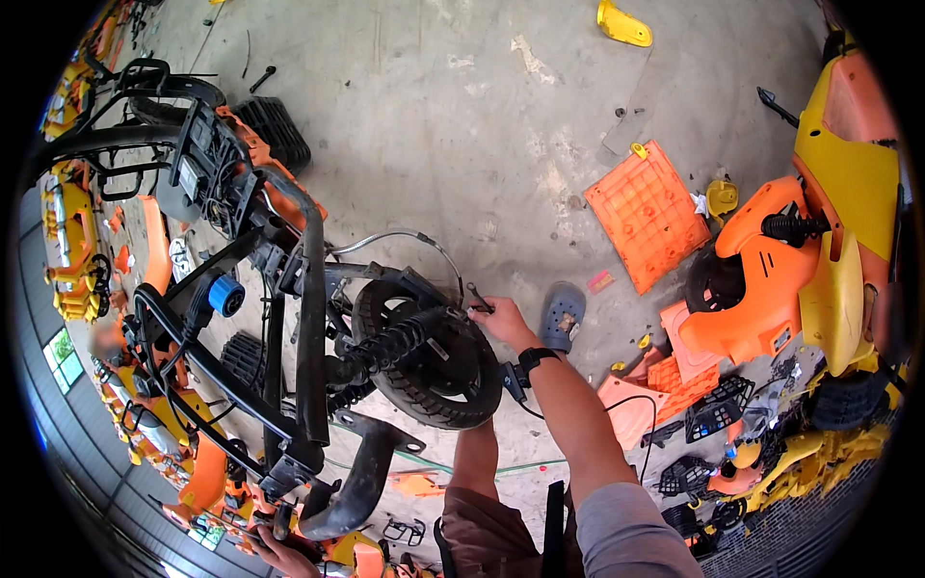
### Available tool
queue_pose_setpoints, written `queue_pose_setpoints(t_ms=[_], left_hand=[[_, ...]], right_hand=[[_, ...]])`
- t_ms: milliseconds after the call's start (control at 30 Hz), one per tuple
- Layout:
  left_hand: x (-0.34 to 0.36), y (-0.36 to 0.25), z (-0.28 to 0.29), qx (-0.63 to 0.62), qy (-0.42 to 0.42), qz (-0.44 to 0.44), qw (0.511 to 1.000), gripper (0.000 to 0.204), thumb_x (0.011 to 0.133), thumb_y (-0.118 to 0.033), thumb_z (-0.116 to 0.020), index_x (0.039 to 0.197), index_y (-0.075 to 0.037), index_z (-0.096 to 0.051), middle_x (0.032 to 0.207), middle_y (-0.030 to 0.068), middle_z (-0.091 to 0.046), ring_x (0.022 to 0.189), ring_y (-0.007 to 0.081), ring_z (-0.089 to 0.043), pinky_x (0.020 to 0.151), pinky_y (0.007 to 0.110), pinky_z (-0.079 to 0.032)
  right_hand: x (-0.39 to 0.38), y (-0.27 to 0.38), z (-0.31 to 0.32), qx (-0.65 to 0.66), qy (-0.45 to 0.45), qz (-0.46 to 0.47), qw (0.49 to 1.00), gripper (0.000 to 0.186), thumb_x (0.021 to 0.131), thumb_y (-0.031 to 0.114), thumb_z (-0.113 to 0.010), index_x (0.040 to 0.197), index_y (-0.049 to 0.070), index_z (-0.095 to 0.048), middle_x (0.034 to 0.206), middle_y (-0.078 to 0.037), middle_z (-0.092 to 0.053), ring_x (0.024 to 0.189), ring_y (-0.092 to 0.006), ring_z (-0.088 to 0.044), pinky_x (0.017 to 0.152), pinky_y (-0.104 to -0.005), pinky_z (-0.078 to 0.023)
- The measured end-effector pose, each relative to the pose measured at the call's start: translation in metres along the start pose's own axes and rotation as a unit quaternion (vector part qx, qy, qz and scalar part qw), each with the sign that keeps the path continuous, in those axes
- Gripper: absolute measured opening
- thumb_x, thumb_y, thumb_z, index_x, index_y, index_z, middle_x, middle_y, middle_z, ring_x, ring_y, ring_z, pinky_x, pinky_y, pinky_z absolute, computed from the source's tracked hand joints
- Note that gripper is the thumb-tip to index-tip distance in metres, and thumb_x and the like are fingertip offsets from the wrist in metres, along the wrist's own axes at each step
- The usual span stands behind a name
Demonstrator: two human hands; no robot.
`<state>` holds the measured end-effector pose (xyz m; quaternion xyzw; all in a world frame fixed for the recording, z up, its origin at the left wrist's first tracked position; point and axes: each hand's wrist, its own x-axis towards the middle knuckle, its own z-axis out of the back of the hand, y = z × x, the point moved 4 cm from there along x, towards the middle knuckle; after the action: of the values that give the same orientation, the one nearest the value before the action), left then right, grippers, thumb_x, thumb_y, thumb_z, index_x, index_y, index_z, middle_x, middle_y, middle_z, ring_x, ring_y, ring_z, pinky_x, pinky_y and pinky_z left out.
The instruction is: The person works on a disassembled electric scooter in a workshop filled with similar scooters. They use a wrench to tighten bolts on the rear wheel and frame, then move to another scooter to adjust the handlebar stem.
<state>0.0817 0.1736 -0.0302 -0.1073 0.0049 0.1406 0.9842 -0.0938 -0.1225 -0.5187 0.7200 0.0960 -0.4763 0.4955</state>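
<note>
My right hand (pixel 496 318) grips a small wrench (pixel 476 296) at the hub side of a black tyred wheel (pixel 432 390). A coiled black shock absorber (pixel 395 345) crosses the wheel, and a cable (pixel 416 234) arches above it. The wheel belongs to a stripped black scooter frame (pixel 312 318) filling the left half. At the lower left edge my left hand (pixel 281 557) has its fingers curled on a dark part beneath the frame; what exactly it holds is hard to make out. A black corded tool (pixel 514 383) sits just right of the wheel.
An orange-and-yellow scooter body (pixel 771 299) lies at right among orange panels (pixel 646 217) and plastic pieces. My foot in a grey clog (pixel 561 313) is beside the wheel. Many orange-yellow scooters (pixel 67 250) line the left, where a person (pixel 108 342) is partly visible. A yellow part (pixel 621 24) lies ahead.
</note>
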Motion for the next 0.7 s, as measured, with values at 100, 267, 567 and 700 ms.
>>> queue_pose_setpoints(t_ms=[100, 267, 567, 700], left_hand=[[0.002, 0.017, 0.008, 0.05, 0.01, -0.01, 0.999, 0.044, 0.091, -0.034, -0.052, 0.112, 0.005, -0.056, 0.124, 0.0243, -0.047, 0.11, 0.0315, -0.047, 0.092, 0.04, -0.036], [-0.002, 0.003, 0.007, 0.029, -0.003, -0.007, 1.0, 0.054, 0.089, -0.036, -0.054, 0.12, 0.007, -0.048, 0.128, 0.0306, -0.041, 0.116, 0.0368, -0.041, 0.096, 0.047, -0.032], [0.008, 0.023, 0.005, -0.057, 0.003, -0.028, 0.998, 0.057, 0.087, -0.036, -0.056, 0.122, 0.007, -0.044, 0.113, 0.0245, -0.051, 0.095, 0.0324, -0.052, 0.083, 0.043, -0.042], [0.004, 0.016, 0.002, -0.064, -0.009, -0.022, 0.998, 0.05, 0.088, -0.032, -0.055, 0.12, 0.006, -0.046, 0.106, 0.0183, -0.054, 0.089, 0.0263, -0.052, 0.078, 0.039, -0.044]], right_hand=[[0.003, -0.005, -0.004, 0.005, 0.006, 0.012, 1.0, 0.031, 0.073, 0.018, -0.071, 0.1, 0.005, -0.066, 0.082, -0.011, -0.067, 0.076, -0.018, -0.063, 0.073, -0.0299, -0.047], [-0.003, 0.015, 0.005, -0.069, 0.012, 0.02, 0.997, 0.029, 0.072, 0.016, -0.072, 0.096, 0.001, -0.066, 0.084, -0.012, -0.067, 0.074, -0.0152, -0.062, 0.071, -0.0275, -0.047], [0.013, -0.005, 0.003, -0.013, 0.047, -0.007, 0.999, 0.03, 0.067, 0.013, -0.074, 0.096, 0.005, -0.067, 0.081, -0.01, -0.067, 0.075, -0.0172, -0.063, 0.072, -0.0298, -0.047], [0.014, -0.004, 0.002, 0.018, 0.069, -0.004, 0.997, 0.029, 0.068, 0.008, -0.072, 0.096, 0.004, -0.066, 0.083, -0.009, -0.066, 0.08, -0.0162, -0.061, 0.075, -0.0293, -0.047]])
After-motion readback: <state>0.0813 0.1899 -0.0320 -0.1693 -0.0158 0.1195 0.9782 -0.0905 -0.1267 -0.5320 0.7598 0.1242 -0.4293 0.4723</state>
